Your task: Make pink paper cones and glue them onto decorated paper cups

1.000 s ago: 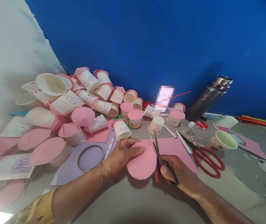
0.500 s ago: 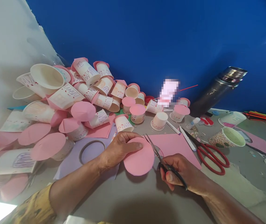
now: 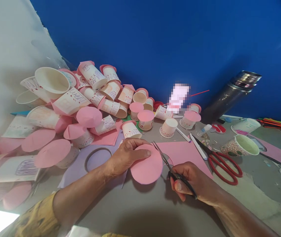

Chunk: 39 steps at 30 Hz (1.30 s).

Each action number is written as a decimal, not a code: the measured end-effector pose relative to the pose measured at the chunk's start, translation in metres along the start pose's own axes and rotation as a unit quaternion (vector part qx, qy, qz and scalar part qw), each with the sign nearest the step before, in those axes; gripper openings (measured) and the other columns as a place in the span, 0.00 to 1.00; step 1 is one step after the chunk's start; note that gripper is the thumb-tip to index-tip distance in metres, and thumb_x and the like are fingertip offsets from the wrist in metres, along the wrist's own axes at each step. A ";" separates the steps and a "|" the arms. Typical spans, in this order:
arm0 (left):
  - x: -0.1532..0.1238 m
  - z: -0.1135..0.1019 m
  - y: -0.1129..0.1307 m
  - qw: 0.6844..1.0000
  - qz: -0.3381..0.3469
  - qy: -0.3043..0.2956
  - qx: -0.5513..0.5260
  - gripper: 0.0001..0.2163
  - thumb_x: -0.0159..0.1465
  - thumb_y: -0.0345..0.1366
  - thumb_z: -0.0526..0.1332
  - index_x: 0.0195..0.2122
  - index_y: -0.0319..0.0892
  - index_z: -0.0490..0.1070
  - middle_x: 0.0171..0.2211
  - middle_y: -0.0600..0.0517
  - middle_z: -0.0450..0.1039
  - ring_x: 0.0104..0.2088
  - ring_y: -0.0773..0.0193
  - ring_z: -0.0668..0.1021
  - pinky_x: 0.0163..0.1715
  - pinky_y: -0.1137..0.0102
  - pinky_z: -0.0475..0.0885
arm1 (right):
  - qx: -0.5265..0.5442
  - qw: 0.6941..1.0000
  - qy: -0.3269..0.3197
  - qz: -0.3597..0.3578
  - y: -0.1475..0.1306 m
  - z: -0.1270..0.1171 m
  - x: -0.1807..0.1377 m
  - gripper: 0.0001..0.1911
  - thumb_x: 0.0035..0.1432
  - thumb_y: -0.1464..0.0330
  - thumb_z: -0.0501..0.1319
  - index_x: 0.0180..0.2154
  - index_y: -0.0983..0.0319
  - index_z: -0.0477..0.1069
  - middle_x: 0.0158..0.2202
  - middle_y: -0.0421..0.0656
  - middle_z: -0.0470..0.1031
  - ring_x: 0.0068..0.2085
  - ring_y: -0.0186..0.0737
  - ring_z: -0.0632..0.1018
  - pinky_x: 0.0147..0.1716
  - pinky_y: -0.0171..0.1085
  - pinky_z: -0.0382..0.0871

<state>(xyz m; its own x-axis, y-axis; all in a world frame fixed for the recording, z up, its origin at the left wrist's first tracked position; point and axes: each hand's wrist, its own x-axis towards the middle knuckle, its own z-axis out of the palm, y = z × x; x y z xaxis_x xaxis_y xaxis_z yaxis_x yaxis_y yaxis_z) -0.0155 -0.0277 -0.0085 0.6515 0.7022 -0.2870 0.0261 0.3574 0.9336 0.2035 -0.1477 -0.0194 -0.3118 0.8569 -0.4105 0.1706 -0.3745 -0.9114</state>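
Grey worktable [image 3: 155, 214], scuffed, set against a blue wall. Left: a heap of white paper cups [image 3: 86, 95] with pink paper lids, many on their sides; flat pink paper circles [image 3: 53, 153] at its near edge. Lilac paper sheet [image 3: 78, 168] with a dark metal ring [image 3: 98, 158] lying on it. Centre: pink paper sheet [image 3: 184, 154]; white marker pens [image 3: 197, 146] just beyond it. Right: red-handled scissors [image 3: 222, 163] lying flat, near a patterned paper cup [image 3: 240, 146] standing upright. Dark steel flask [image 3: 229, 95] at the wall. Coloured sticks [image 3: 278, 124] far right. Small paper scraps scattered about.
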 end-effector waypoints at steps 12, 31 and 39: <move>0.001 -0.002 -0.003 1.000 -0.002 -0.008 -0.005 0.13 0.52 0.41 0.73 0.35 0.37 0.82 0.29 0.48 0.77 0.28 0.64 0.77 0.26 0.73 0.68 | -0.005 1.000 0.003 -0.008 -0.001 0.000 0.001 0.35 0.46 0.35 0.64 0.23 0.61 0.67 0.18 0.41 0.69 0.22 0.33 0.64 0.23 0.34 0.51; -0.001 0.008 -0.006 0.999 0.005 -0.007 0.031 0.11 0.53 0.40 0.73 0.32 0.39 0.79 0.28 0.53 0.75 0.26 0.67 0.75 0.23 0.75 0.67 | 0.102 0.986 0.108 -0.072 0.004 0.002 0.009 0.27 0.47 0.45 0.72 0.33 0.63 0.74 0.27 0.42 0.76 0.26 0.34 0.70 0.23 0.33 0.60; -0.004 0.018 -0.015 0.999 -0.029 -0.041 0.019 0.12 0.54 0.43 0.72 0.29 0.38 0.78 0.26 0.51 0.76 0.25 0.67 0.75 0.22 0.75 0.66 | 0.059 0.994 0.077 -0.049 0.002 0.005 0.007 0.29 0.49 0.43 0.70 0.25 0.63 0.70 0.20 0.39 0.71 0.22 0.31 0.65 0.22 0.33 0.54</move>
<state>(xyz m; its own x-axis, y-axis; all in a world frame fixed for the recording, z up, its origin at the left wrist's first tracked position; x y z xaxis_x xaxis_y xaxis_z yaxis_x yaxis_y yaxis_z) -0.0044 -0.0468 -0.0172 0.7087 0.6270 -0.3235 0.0926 0.3719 0.9236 0.1966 -0.1443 -0.0248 -0.1733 0.9317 -0.3191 0.0329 -0.3184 -0.9474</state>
